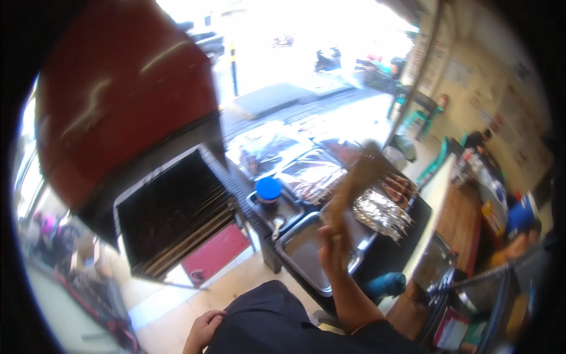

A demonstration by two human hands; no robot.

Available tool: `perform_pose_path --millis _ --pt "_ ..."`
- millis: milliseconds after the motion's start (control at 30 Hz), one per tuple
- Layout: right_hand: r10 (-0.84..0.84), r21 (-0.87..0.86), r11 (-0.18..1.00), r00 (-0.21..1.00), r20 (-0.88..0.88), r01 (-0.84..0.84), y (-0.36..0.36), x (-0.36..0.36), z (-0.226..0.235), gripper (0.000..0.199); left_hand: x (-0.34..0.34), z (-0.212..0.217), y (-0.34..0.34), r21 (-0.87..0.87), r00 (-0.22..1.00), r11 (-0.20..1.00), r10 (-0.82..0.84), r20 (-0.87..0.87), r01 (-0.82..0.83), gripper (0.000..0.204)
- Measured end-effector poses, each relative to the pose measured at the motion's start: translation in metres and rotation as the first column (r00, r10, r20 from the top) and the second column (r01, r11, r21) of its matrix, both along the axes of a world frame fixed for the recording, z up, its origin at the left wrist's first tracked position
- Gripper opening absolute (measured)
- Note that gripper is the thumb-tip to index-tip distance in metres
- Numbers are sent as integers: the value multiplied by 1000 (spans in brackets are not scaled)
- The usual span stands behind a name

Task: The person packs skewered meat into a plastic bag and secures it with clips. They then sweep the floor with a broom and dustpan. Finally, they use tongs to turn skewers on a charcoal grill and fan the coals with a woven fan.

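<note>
My right hand is raised over the steel trays, closed around the narrow end of a long, flat brown thing. It widens upward and is smeared by motion, so I cannot tell its kind. Low in the head view, my left hand rests against my dark clothing, fingers loosely bent and nothing visible in them. Under the right hand lies a shallow steel tray. Crumpled foil sits beyond it, beside browned pieces of food. A jar with a blue lid stands in a smaller tray.
On the left is a black open-topped grill beneath a large red hood. Foil-covered trays line the far counter. A teal bottle lies at my right. A wooden counter and a person in blue are farther right.
</note>
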State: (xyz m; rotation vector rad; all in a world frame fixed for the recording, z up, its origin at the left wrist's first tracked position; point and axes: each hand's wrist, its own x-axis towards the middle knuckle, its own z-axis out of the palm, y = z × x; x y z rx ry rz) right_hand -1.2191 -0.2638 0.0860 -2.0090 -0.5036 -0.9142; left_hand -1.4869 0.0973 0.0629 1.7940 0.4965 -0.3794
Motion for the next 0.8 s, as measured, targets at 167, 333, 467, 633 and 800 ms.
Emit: perform_pose_path --millis 167,333,467,633,800 --pt "859 298 317 140 -492 -901 65 -25 -24 34 -59 6 -15 28 992 992 124 22 -125 35" --pt "35 293 949 884 -465 116 10 34 -35 48 -104 8 -16 -14 963 963 270 0 -270 35" --pt "273 -185 936 948 -163 -301 40 -8 -48 35 -125 7 -13 -61 953 952 301 43 -299 33" --pt "846 531 361 30 -532 -767 67 -57 -42 35 -142 5 -1 18 961 968 246 130 -250 36" --pt "42 360 924 900 -433 130 14 13 -27 45 -160 -6 6 -57 945 954 300 134 -295 32"
